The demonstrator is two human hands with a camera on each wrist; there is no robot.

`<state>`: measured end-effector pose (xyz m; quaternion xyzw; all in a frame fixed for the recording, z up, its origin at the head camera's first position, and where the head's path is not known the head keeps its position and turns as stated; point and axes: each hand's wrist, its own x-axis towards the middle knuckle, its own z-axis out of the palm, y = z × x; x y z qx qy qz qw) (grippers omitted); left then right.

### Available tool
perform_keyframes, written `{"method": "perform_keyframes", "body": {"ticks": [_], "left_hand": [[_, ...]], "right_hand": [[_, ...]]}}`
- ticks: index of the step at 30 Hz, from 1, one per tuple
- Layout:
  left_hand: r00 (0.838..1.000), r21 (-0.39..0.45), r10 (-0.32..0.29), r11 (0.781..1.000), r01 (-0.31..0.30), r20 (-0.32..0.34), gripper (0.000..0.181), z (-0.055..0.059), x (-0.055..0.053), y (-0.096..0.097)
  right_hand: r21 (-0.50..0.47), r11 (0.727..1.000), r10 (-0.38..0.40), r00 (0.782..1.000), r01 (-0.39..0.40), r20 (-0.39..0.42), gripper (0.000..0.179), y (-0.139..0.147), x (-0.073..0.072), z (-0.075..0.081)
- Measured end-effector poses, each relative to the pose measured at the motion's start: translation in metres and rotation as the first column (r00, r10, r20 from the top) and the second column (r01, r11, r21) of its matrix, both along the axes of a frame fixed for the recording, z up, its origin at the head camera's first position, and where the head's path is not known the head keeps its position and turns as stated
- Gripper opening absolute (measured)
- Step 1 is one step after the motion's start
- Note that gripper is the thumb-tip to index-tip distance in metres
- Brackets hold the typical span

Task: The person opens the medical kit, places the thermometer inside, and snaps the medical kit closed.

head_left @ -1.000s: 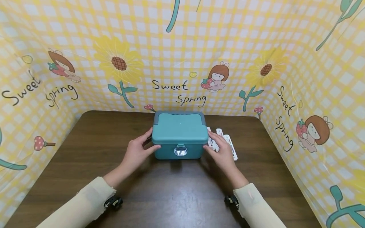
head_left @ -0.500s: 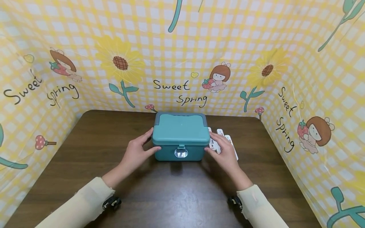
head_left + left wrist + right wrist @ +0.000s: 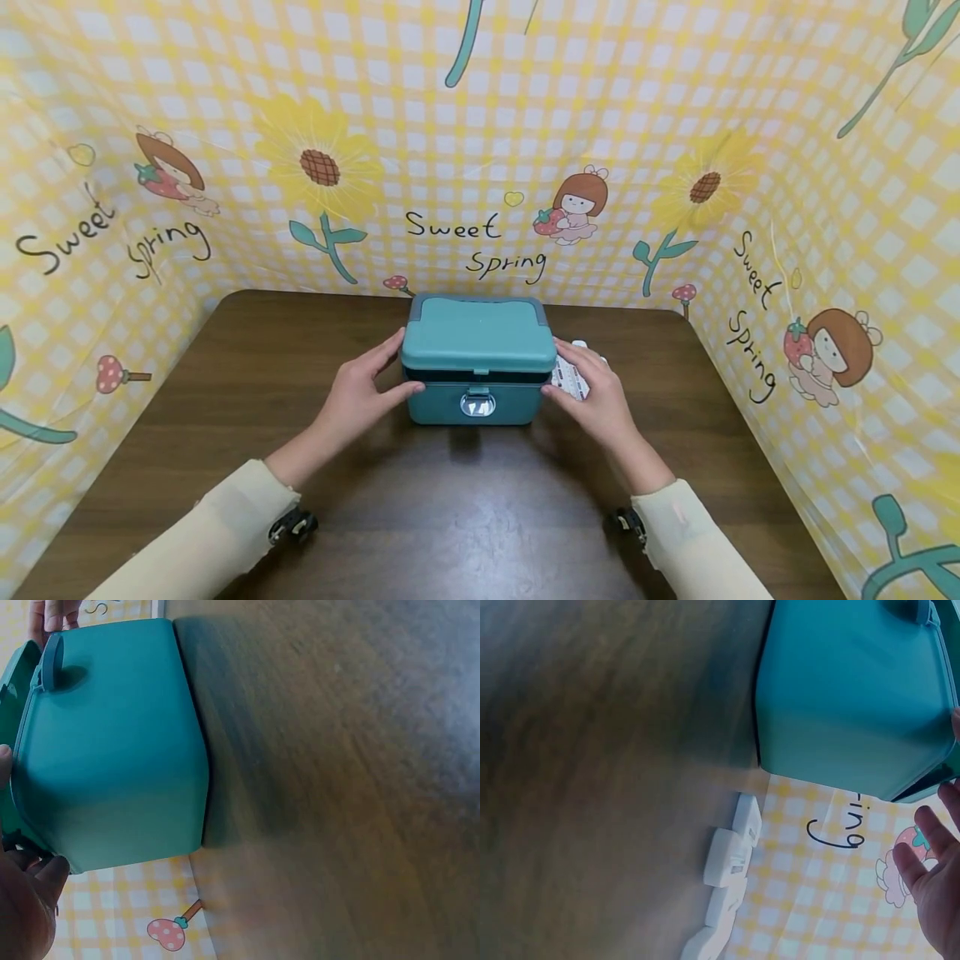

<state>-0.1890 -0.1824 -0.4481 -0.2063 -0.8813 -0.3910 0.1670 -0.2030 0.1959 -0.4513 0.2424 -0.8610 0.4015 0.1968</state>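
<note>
Table (image 3: 465,517): teal box (image 3: 442,408) stands upright at far middle. Change: lid (image 3: 480,333) was flush half a second ago; now its front edge is up slightly, dark gap under it, so opening looks barely started. Box's long axis runs left-right, front faces the near side. Left hand (image 3: 360,392) holds lid's left corner, thumb apart at front, fingers bent at side. Right hand (image 3: 597,392) has thumb and index at right corner, other fingers spread, off it. White pieces (image 3: 727,859) lie right of box. Clasp (image 3: 478,405) on front, undone.
</note>
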Motion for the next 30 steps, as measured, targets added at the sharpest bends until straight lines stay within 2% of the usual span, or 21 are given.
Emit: {"method": "perform_keyframes", "body": {"ticks": [8, 17, 30], "left_hand": [[0.999, 0.021, -0.013, 1.0, 0.014, -0.053, 0.088, 0.01, -0.005, 0.0], [0.997, 0.073, -0.027, 0.997, 0.033, -0.071, 0.084, 0.023, -0.013, 0.001], [1.0, 0.168, -0.015, 0.986, 0.011, 0.024, 0.082, 0.043, -0.027, 0.003]], "right_hand": [[-0.037, 0.999, 0.03, 1.0, -0.03, 0.005, 0.071, 0.001, -0.006, 0.009], [-0.042, 0.998, 0.039, 0.999, -0.04, -0.018, 0.07, 0.002, -0.015, 0.021], [-0.054, 0.998, 0.035, 0.999, -0.034, 0.022, 0.07, -0.002, -0.033, 0.042]]}}
